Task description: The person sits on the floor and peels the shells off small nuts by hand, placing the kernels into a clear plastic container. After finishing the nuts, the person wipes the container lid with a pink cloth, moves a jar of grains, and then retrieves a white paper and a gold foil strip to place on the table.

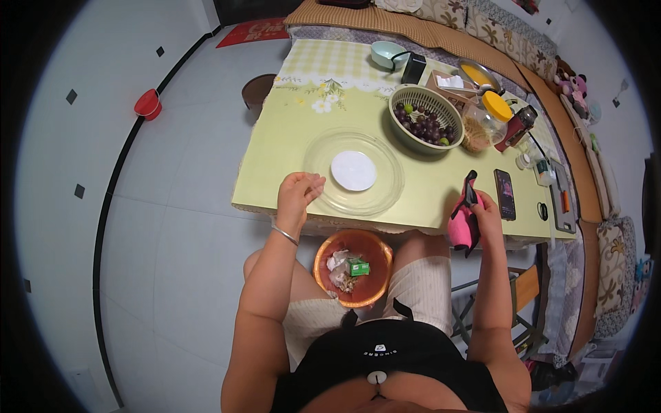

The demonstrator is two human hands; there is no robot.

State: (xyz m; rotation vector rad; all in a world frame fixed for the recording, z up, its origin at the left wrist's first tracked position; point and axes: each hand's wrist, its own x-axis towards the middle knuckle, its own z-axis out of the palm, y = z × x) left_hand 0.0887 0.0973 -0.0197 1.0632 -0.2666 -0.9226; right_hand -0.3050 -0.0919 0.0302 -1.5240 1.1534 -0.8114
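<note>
My right hand (487, 213) is closed on a pink and black cloth item (463, 224), which hangs bunched over the table's front edge; its exact kind is unclear. My left hand (297, 195) is at the left rim of a large clear glass plate (391, 186), fingers loosely bent and apart, with nothing visible in them. A white round disc (354, 171) lies in the middle of that plate. Just right of the right hand, a phone (505, 194) with a lit screen rests on the table.
Beyond the plate stands a colander (398, 131) of dark grapes. Near it are a yellow-lidded jar (490, 120), a red flask (518, 127), a black box (414, 69) and a pale blue bowl (387, 54). Between my knees sits an orange bin (321, 265) with rubbish inside.
</note>
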